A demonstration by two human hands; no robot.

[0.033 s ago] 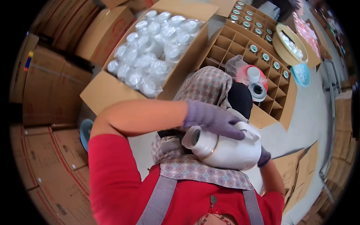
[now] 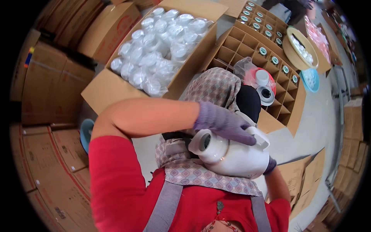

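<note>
A white vacuum jug (image 2: 245,160) lies tilted on its side across my lap, its open neck pointing left and its handle on the upper right. My left hand (image 2: 228,124), in a purple knitted glove, is laid over the jug's upper side, its fingers reaching the handle. At the jug's base is my right hand (image 2: 271,165), also gloved; the jug hides most of its fingers. Beyond my knee, a white cup-shaped cap (image 2: 262,77) and a grey-white ring with a dark centre (image 2: 266,95) rest by a red bowl (image 2: 273,86).
At the upper left, an open carton (image 2: 185,77) holds many plastic-wrapped clear pieces. A divided carton (image 2: 232,48) with several round-topped items stands ahead. A cream basin (image 2: 288,48) and a blue basin (image 2: 315,83) are right of it. Stacked cartons (image 2: 58,162) line the left; flattened cardboard (image 2: 309,181) lies right.
The jug has turned slightly, so its open mouth shows more. My left hand has shifted a little to the right and down along with it.
</note>
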